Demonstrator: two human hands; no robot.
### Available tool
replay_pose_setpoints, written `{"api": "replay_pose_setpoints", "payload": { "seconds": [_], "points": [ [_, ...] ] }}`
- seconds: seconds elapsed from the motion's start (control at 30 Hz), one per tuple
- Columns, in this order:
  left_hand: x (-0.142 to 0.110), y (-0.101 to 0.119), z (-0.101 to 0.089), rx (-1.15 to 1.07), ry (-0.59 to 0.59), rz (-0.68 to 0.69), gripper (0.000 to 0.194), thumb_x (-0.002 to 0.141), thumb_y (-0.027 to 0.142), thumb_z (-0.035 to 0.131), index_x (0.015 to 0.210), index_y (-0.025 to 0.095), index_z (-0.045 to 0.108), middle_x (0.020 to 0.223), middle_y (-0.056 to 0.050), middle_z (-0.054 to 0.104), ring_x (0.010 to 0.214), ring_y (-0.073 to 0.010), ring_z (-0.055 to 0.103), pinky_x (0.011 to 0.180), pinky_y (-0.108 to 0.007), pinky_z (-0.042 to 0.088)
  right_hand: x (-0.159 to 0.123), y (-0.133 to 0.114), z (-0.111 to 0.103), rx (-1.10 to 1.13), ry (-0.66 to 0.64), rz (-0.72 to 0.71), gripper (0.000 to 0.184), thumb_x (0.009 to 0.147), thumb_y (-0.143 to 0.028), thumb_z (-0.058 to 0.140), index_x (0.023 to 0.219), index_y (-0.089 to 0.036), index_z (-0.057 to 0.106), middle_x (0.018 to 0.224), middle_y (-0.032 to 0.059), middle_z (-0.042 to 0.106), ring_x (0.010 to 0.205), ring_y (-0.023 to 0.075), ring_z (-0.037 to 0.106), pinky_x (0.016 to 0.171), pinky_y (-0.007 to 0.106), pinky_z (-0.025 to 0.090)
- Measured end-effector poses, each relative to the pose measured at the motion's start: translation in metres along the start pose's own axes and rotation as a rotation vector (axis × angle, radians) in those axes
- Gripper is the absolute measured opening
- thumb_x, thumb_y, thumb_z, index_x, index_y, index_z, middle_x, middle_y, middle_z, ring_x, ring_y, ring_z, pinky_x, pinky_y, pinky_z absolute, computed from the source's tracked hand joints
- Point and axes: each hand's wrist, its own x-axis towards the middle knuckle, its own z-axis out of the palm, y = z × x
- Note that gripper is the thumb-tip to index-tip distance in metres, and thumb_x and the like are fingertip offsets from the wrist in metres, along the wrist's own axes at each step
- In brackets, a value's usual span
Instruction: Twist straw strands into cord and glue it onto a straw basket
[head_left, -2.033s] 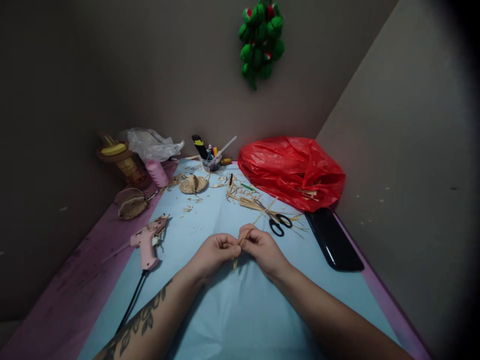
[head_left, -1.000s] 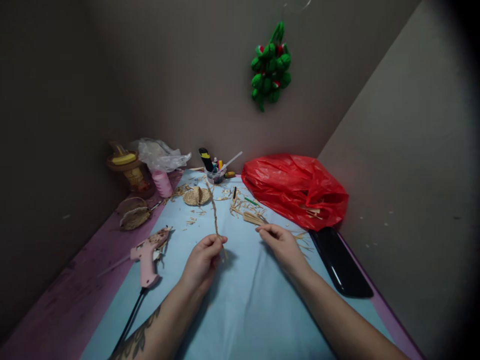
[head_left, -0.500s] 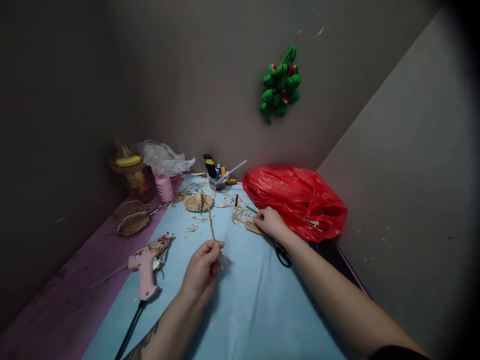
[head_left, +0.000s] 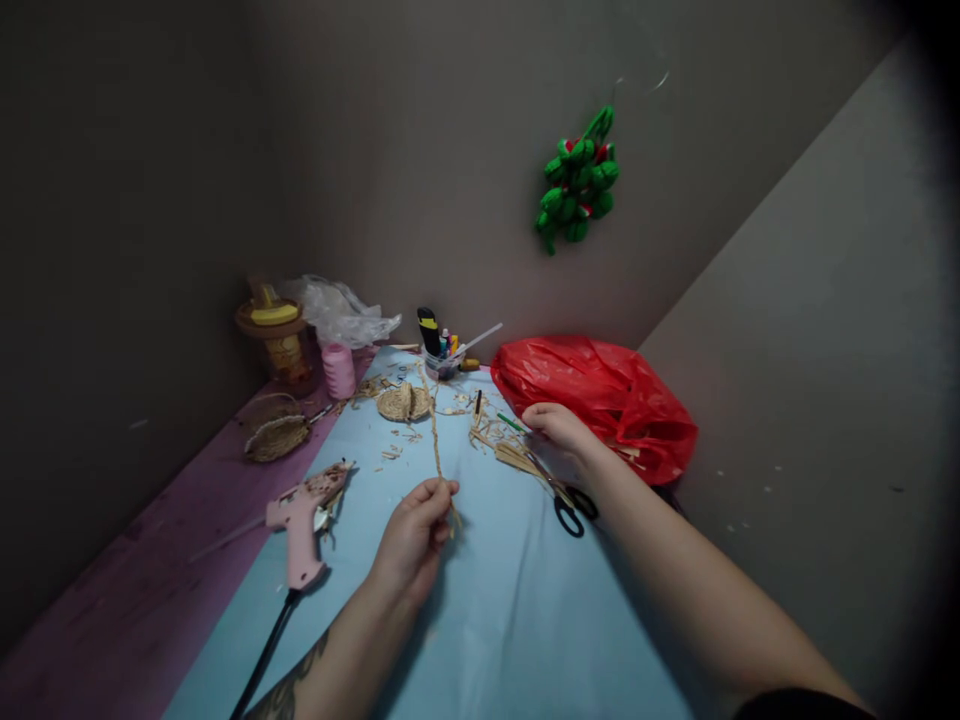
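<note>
Left hand (head_left: 412,530): closed in a pinch, thumb against the curled fingers, on the lower part of a twisted straw strand; gripping so near that end probably left most of its length free and in sight.
Straw strand (head_left: 436,440): ran up and forward from the left hand's fingertips, a short frayed tail below them; whether its far end touched anything could not be told.
Right hand (head_left: 559,428): reached further forward, palm down, thumb and fingers drawn nearly together; whether anything was gripped could not be told.
Green stick (head_left: 511,421): lay just beside the right fingertips, perhaps touching them.
Flat straw bundle (head_left: 515,456): just nearer than the right fingertips, its strips lying side by side, likely so that single ones could be picked out.
Scissors (head_left: 556,487): below the right hand, blades over the bundle and black handles toward the person, which seemed handy for a quick grasp.
Round woven piece (head_left: 392,405): lay beyond the left hand, a raised loop on top, apparently parked out of the working space.
Glue gun (head_left: 301,530): left of the left hand, on its side, nozzle pointing away, perhaps to keep the tip off the forearm.
Blue sheet (head_left: 480,620): spread on the table (head_left: 150,570) under both hands, probably to shield it.
</note>
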Motion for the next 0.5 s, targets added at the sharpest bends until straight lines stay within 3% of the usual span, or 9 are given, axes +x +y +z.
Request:
{"api": "replay_pose_setpoints", "payload": {
  "seconds": [0.2, 0.33, 0.43, 0.5],
  "points": [
    [0.001, -0.001, -0.002, -0.033, -0.022, -0.001, 0.039, 0.051, 0.036, 0.083, 0.072, 0.01, 0.062, 0.054, 0.006, 0.039, 0.045, -0.002, 0.028, 0.037, -0.014, 0.019, -0.006, -0.019, -0.021, 0.225, -0.096, 0.056, 0.014, 0.058, -0.026, 0.062, 0.058, -0.017, 0.051, 0.062, 0.0018, 0.058, 0.045, 0.0076, 0.042, 0.039, 0.019, 0.03],
    [0.001, 0.001, -0.001, -0.064, -0.021, 0.003, 0.039, 0.05, 0.036, 0.083, 0.07, 0.01, 0.062, 0.055, 0.005, 0.04, 0.045, -0.0019, 0.028, 0.037, -0.014, 0.02, -0.009, -0.028, -0.027, 0.345, -0.06, 0.038, 0.014, 0.065, -0.025, 0.062, 0.063, -0.019, 0.049, 0.062, 0.0019, 0.059, 0.05, 0.0099, 0.049, 0.045, 0.02, 0.038],
    [0.002, 0.002, -0.002, -0.081, -0.008, 0.002, 0.039, 0.049, 0.035, 0.084, 0.071, 0.01, 0.063, 0.055, 0.005, 0.039, 0.045, -0.0017, 0.028, 0.036, -0.013, 0.02, -0.008, -0.029, -0.03, 0.052, 0.06, -0.104, 0.007, 0.067, -0.021, 0.059, 0.068, -0.02, 0.052, 0.071, 0.0033, 0.063, 0.063, 0.0139, 0.056, 0.059, 0.025, 0.045],
    [0.002, 0.002, -0.003, -0.098, 0.003, 0.006, 0.039, 0.049, 0.033, 0.084, 0.071, 0.009, 0.063, 0.055, 0.005, 0.039, 0.046, -0.0017, 0.029, 0.036, -0.013, 0.02, -0.007, -0.025, -0.029, -0.29, 0.175, -0.227, 0.017, 0.062, -0.013, 0.06, 0.079, -0.019, 0.059, 0.088, 0.0062, 0.066, 0.081, 0.0175, 0.059, 0.074, 0.028, 0.045]
  ]
}}
